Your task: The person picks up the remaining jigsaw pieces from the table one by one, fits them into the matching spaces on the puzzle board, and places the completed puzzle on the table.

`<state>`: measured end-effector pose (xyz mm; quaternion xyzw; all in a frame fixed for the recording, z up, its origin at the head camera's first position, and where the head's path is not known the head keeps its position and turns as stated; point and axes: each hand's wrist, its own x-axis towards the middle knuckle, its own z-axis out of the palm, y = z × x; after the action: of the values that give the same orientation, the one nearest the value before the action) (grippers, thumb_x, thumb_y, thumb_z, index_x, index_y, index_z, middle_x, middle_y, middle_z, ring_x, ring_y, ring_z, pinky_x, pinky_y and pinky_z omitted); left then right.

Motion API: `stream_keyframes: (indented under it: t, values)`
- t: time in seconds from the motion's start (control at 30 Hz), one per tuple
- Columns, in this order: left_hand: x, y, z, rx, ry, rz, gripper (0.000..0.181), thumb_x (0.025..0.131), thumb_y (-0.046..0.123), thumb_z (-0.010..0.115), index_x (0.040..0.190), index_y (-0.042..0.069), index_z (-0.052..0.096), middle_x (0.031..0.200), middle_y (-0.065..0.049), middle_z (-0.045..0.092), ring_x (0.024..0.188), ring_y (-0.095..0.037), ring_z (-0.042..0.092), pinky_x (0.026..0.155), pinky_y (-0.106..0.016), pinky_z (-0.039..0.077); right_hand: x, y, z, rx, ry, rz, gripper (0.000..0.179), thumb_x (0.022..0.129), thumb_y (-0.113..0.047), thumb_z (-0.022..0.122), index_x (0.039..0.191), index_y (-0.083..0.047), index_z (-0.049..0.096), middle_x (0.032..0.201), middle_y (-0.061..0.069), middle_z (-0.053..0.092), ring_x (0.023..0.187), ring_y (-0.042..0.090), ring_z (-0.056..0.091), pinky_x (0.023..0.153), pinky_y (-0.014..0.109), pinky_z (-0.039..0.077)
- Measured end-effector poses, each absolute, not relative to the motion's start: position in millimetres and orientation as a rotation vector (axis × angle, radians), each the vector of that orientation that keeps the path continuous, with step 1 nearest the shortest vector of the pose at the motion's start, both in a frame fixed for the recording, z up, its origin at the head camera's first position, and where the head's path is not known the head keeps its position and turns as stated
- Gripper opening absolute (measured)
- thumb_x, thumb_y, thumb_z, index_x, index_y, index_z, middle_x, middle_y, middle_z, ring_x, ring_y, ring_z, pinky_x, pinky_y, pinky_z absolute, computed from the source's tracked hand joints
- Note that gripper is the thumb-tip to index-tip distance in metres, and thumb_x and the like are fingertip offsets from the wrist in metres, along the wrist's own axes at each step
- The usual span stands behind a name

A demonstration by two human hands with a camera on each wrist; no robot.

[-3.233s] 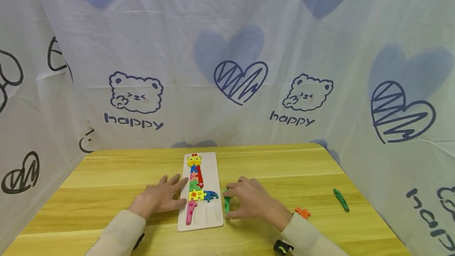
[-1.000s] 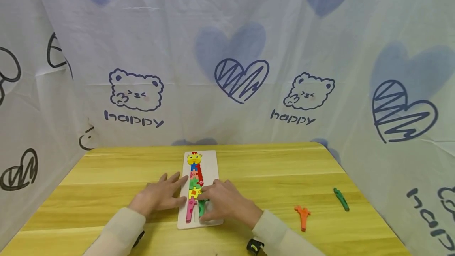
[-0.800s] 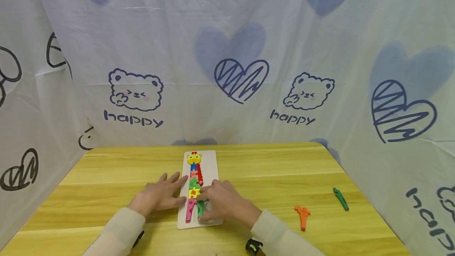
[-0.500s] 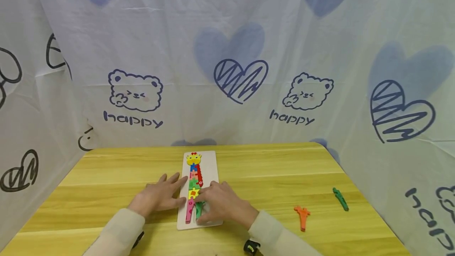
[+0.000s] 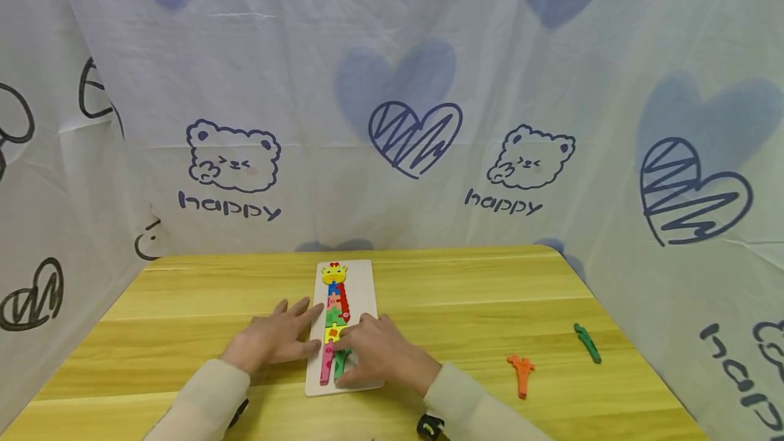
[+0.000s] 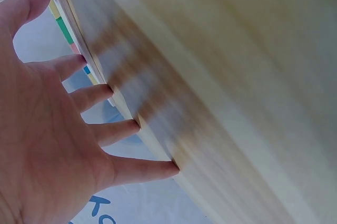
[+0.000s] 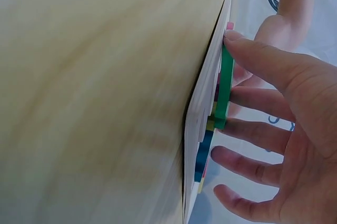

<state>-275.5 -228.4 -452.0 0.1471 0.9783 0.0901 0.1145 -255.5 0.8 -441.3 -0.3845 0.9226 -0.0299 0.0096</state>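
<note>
A white puzzle board (image 5: 361, 291) lies on the table carrying a giraffe of coloured jigsaw pieces, with a yellow head (image 5: 333, 275) at the far end and a pink leg piece (image 5: 327, 365) at the near end. My right hand (image 5: 384, 356) pinches a green leg piece (image 7: 225, 79) between thumb and fingertips. The green piece sits over the board's near part, just right of the pink leg and slightly raised in the right wrist view. A blue piece (image 7: 202, 156) shows beyond it there. My left hand (image 5: 272, 337) has its fingers spread, fingertips at the board's left edge.
To the right on the wooden table (image 5: 465, 284) lie an orange puzzle piece (image 5: 522, 376) and, farther right, a dark green one (image 5: 587, 343). A white curtain (image 5: 324, 87) with printed hearts and bears hangs around the table.
The right hand has carried the green piece leftward from beside the board to over its near part, then slightly farther left toward the pink leg. The left hand stays at the board's edge.
</note>
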Motion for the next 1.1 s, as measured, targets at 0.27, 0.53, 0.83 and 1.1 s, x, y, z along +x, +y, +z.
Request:
stream_keyframes:
  t: [0.27, 0.53, 0.83, 1.1]
  values:
    - [-275.2, -227.7, -450.6, 0.429, 2.868, 0.268, 0.079, 0.095, 0.058, 0.058, 0.161, 0.021, 0.037, 0.168, -0.018, 0.033, 0.147, -0.064, 0.029, 0.098, -0.092, 0.029, -256.6, -0.9, -443.4, -1.162, 2.876, -0.121, 0.056, 0.080, -0.063, 0.080, 0.130, -0.040, 0.071, 0.126, -0.014, 0.074, 0.091, 0.011, 0.050, 0.079, 0.030, 0.042]
    - [-274.9, -227.4, -450.2, 0.428, 2.864, 0.264, 0.079, 0.095, 0.060, 0.058, 0.161, 0.021, 0.036, 0.168, -0.017, 0.032, 0.147, -0.063, 0.028, 0.099, -0.091, 0.029, -259.1, -2.4, -445.1, -1.142, 2.877, -0.155, 0.057, 0.079, -0.062, 0.079, 0.130, -0.038, 0.072, 0.118, -0.015, 0.077, 0.086, 0.010, 0.047, 0.073, 0.027, 0.037]
    - [-275.3, -227.9, -451.1, 0.431, 2.869, 0.270, 0.079, 0.096, 0.059, 0.058, 0.161, 0.022, 0.036, 0.169, -0.017, 0.032, 0.148, -0.063, 0.028, 0.099, -0.092, 0.028, -256.3, -5.2, -438.2, -1.091, 2.895, -0.188, 0.053, 0.074, -0.059, 0.085, 0.121, -0.035, 0.077, 0.109, -0.017, 0.077, 0.082, 0.008, 0.047, 0.074, 0.027, 0.039]
    - [-276.2, -227.9, -453.2, 0.428, 2.874, 0.267, 0.079, 0.095, 0.060, 0.058, 0.161, 0.022, 0.037, 0.168, -0.017, 0.033, 0.147, -0.063, 0.029, 0.098, -0.092, 0.029, -257.5, -7.1, -434.6, -1.031, 2.853, -0.185, 0.053, 0.074, -0.057, 0.086, 0.120, -0.034, 0.078, 0.108, -0.018, 0.076, 0.084, 0.007, 0.048, 0.079, 0.029, 0.043]
